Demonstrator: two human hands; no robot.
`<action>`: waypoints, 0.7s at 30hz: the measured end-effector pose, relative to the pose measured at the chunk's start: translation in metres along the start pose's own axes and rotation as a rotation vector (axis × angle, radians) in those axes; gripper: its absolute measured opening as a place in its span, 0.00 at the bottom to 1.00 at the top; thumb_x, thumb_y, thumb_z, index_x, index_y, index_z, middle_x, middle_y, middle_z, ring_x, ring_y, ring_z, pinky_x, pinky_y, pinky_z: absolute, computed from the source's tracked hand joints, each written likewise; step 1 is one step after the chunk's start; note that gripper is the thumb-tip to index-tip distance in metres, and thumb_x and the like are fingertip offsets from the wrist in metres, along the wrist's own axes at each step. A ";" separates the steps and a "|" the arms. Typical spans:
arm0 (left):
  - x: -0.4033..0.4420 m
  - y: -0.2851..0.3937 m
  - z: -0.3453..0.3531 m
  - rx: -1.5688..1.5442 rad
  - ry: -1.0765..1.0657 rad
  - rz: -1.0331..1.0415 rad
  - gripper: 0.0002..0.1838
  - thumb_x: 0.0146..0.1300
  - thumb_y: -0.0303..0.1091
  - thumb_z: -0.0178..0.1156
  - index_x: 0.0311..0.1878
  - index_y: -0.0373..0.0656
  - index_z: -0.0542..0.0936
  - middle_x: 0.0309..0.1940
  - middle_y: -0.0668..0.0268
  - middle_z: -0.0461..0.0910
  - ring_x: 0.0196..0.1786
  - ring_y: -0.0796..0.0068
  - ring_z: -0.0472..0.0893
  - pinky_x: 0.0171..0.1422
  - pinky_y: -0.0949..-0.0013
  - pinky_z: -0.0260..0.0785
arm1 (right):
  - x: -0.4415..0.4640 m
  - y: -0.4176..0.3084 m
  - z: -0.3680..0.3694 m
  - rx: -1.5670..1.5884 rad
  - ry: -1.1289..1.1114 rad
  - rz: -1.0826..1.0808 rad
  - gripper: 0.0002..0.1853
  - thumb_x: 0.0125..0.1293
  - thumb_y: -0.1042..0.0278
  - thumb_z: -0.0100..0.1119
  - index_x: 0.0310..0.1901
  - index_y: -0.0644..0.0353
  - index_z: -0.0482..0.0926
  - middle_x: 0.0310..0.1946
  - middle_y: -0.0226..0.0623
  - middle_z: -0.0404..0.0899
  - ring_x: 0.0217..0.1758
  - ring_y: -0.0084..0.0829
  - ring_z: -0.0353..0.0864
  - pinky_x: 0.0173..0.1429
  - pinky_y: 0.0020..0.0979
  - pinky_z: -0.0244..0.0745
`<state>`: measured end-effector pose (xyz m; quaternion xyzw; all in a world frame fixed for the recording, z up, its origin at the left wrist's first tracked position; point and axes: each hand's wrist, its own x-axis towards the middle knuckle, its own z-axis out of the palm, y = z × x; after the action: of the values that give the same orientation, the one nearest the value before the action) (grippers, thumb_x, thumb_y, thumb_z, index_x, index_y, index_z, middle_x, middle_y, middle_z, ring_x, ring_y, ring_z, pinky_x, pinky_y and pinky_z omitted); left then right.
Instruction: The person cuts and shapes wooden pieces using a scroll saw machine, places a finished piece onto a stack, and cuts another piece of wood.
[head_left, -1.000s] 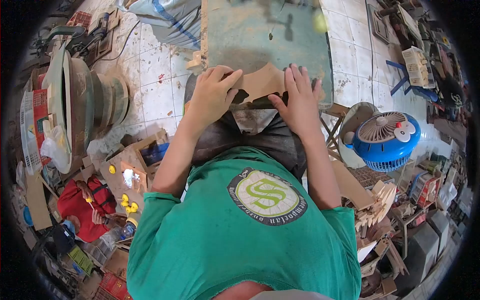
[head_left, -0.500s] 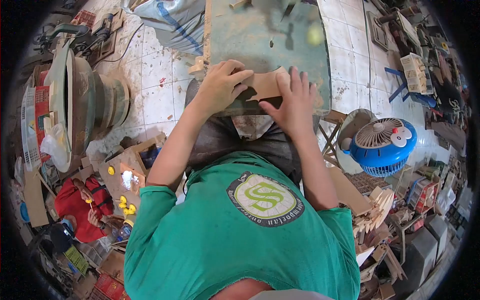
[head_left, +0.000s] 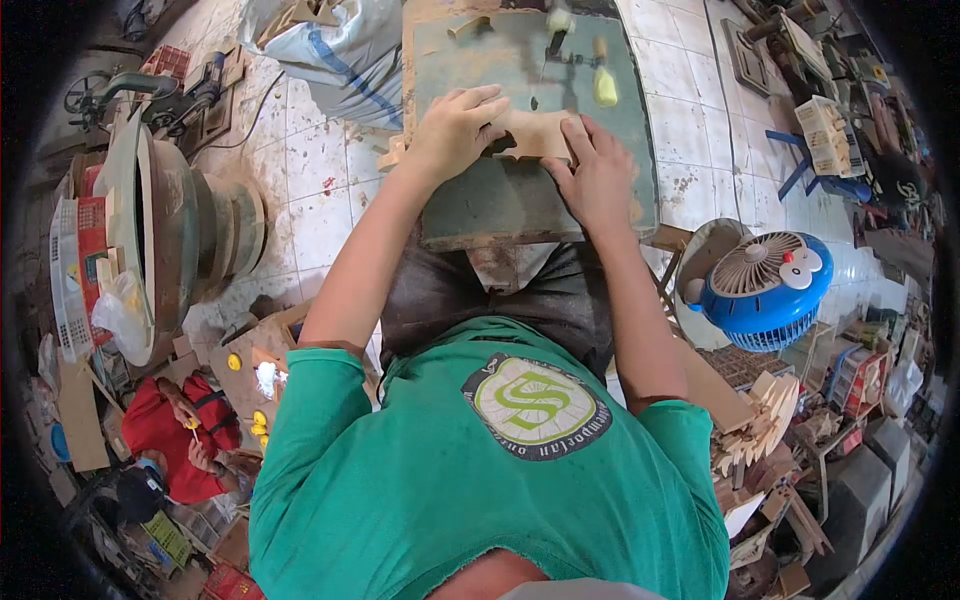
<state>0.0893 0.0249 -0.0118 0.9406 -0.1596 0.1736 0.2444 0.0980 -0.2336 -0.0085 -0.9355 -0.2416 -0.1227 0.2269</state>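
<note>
A flat light-brown piece of wood (head_left: 540,132) with a curved, notched edge lies on the green worktable (head_left: 500,205). My left hand (head_left: 460,130) grips its left end, fingers bent over it and thumb against the near side. At the right end my right hand (head_left: 597,170) holds the wood with thumb and fingers close together. Just beyond the piece, a blurred machine head (head_left: 556,45) with a thin, blade-like line hangs over the table. Beside it is a yellow-green rounded knob (head_left: 605,88). The fingers partly cover the wood's ends.
A small wood offcut (head_left: 468,27) lies at the table's far side. A white sack (head_left: 335,50) stands to the left and a blue fan (head_left: 768,290) to the right. Another person in red (head_left: 175,440) works at the lower left, near small yellow objects (head_left: 260,424).
Both hands and the piece of wood have moved forward, away from my body and closer to the machine head. The right-hand fingers, spread before, are now closer together on the wood.
</note>
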 end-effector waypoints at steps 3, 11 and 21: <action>0.008 -0.004 0.001 0.018 -0.003 -0.007 0.23 0.63 0.35 0.76 0.62 0.48 0.88 0.68 0.61 0.85 0.67 0.55 0.84 0.69 0.51 0.76 | 0.010 0.004 0.002 -0.013 -0.017 0.011 0.34 0.61 0.51 0.80 0.68 0.50 0.83 0.69 0.44 0.81 0.69 0.49 0.80 0.69 0.51 0.73; 0.018 -0.008 -0.001 0.062 -0.012 -0.008 0.19 0.66 0.33 0.72 0.61 0.49 0.88 0.64 0.66 0.86 0.65 0.57 0.83 0.67 0.53 0.76 | 0.031 0.007 -0.003 0.045 -0.124 0.031 0.34 0.60 0.51 0.81 0.67 0.54 0.83 0.69 0.45 0.81 0.71 0.49 0.79 0.70 0.50 0.73; 0.012 0.000 -0.007 0.006 -0.008 -0.003 0.18 0.67 0.32 0.71 0.59 0.48 0.87 0.61 0.66 0.86 0.63 0.57 0.83 0.66 0.54 0.76 | -0.006 0.017 -0.026 0.291 -0.031 0.207 0.32 0.60 0.61 0.82 0.63 0.64 0.81 0.72 0.55 0.78 0.73 0.58 0.77 0.75 0.52 0.73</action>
<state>0.0980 0.0256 -0.0016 0.9422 -0.1588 0.1702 0.2410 0.0986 -0.2614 0.0058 -0.9144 -0.1627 -0.0481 0.3674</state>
